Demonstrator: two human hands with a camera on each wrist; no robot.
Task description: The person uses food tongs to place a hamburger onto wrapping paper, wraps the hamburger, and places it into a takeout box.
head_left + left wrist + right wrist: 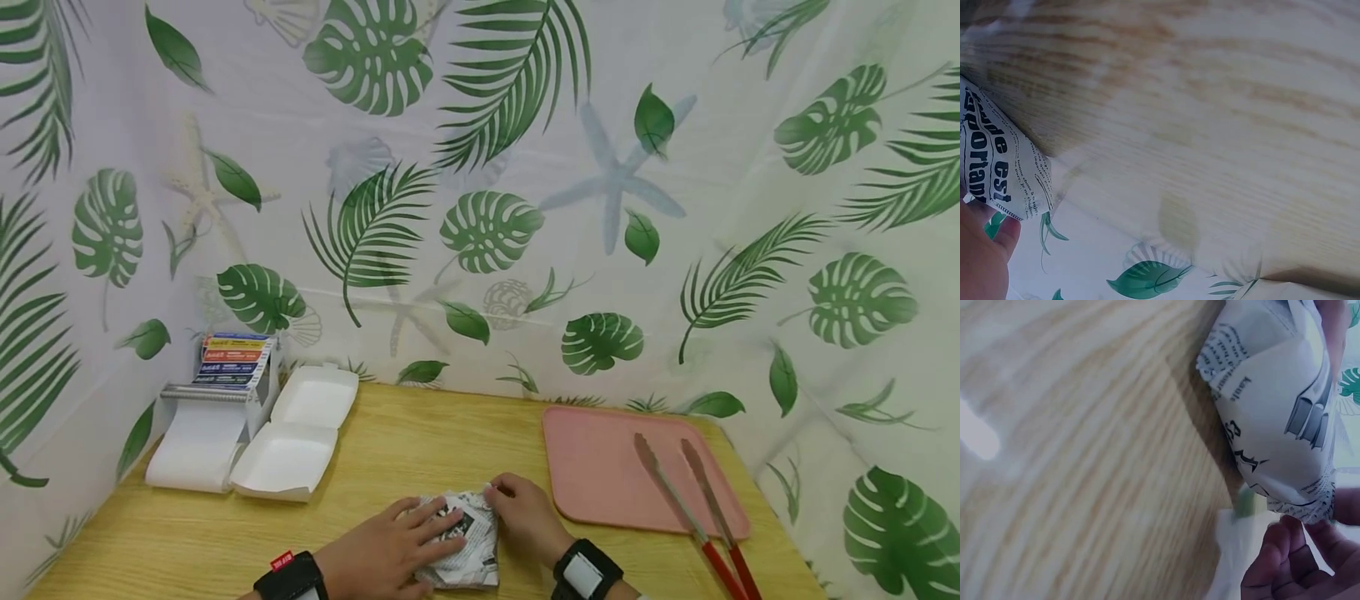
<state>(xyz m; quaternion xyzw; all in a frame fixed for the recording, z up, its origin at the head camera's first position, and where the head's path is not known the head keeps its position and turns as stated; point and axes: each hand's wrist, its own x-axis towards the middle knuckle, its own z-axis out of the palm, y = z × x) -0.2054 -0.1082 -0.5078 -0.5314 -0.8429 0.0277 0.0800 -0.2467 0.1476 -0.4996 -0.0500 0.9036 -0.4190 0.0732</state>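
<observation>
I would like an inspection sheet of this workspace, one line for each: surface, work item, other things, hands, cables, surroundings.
Surface: wood-grain table.
Work item: newsprint-patterned packet, on the table between the hands; contents hidden.
Other things: white foam box, lid open, beside a roll dispenser; pink tray with tongs lying across it, red handles past its near edge.
Hands: left hand rests on the packet, fingers spread; right hand pinches the packet's far right corner.
Cables: nothing seen.
Surroundings: leaf-print curtain behind and at both sides.
</observation>
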